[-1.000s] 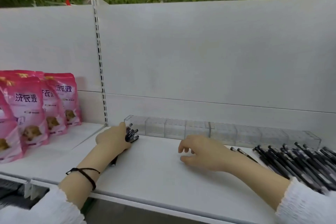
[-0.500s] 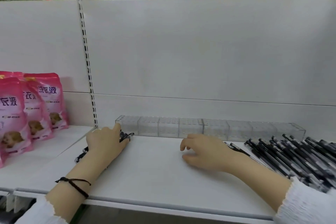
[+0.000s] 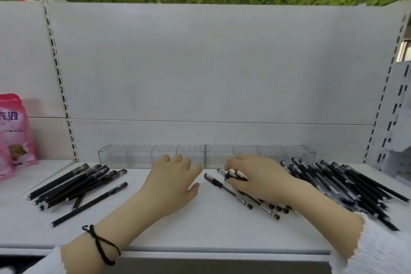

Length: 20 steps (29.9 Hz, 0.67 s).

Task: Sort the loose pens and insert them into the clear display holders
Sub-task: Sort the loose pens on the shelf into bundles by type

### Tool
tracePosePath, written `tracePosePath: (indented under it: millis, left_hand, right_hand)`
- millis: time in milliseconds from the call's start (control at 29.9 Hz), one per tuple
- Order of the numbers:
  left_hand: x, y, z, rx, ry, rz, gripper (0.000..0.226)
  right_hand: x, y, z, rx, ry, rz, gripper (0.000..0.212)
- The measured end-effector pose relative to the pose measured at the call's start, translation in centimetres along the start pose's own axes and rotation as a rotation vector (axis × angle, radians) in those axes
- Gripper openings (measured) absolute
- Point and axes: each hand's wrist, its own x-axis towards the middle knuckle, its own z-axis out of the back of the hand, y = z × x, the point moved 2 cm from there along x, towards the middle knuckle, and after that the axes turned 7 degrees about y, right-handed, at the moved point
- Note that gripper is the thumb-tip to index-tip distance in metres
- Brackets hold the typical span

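First, nearest the viewer: white shelf [image 3: 200, 231], front edge; a black cord bracelet [image 3: 100, 243] on the left wrist.

Left hand [image 3: 173, 182]: palm down on the shelf, fingers loosely bent, holding nothing.

Right hand [image 3: 259, 179]: fingers curled over a bunch of pens [image 3: 233, 174], gripping them against the shelf. Long axis runs from far-left to near-right; the capped ends appear to point toward the holders.

Sorted group of pens [image 3: 73, 182], left: lying flat and roughly parallel, long axis from near-left to far-right. One single pen [image 3: 91, 203] lies just in front, on the same slant.

Loose pile [image 3: 347, 187], right: many black pens, overlapping, axis from far-left to near-right.

Clear display holders [image 3: 206, 155]: a row along the back of the shelf, beyond both hands; no pen is seen standing in any compartment.

Pink pouch [image 3: 13, 131]: far left, upright.

Progress, judged: sorting partly done, most pens unsorted, insertion not yet begun.
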Motion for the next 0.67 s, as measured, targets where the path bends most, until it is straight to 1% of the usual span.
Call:
tracePosePath:
  millis: [100,267,334,501,668]
  left_hand:
    - [1.8,-3.0,0.6,-0.031,-0.006,-0.028,0.034]
    - [5.4,-6.8,2.2,-0.057,-0.097,-0.029,0.034]
    - [7.3,-8.2,3.0,-0.070,-0.108,-0.036,0.036]
    - [11.3,-11.3,3.2,-0.092,-0.086,-0.087,0.035]
    - [12.7,-11.3,1.3,-0.160,-0.044,-0.078,0.035]
  right_hand:
    - [-1.8,-2.4,0.7,-0.021,0.003,-0.015,0.033]
    - [-4.9,-7.3,2.1,-0.031,-0.023,-0.064,0.032]
    - [-5.7,-9.1,2.5,-0.042,-0.020,-0.073,0.032]
    - [-6.0,-11.6,2.8,-0.044,0.014,-0.063,0.031]
    - [-5.6,-13.2,2.1,-0.020,0.026,-0.047,0.028]
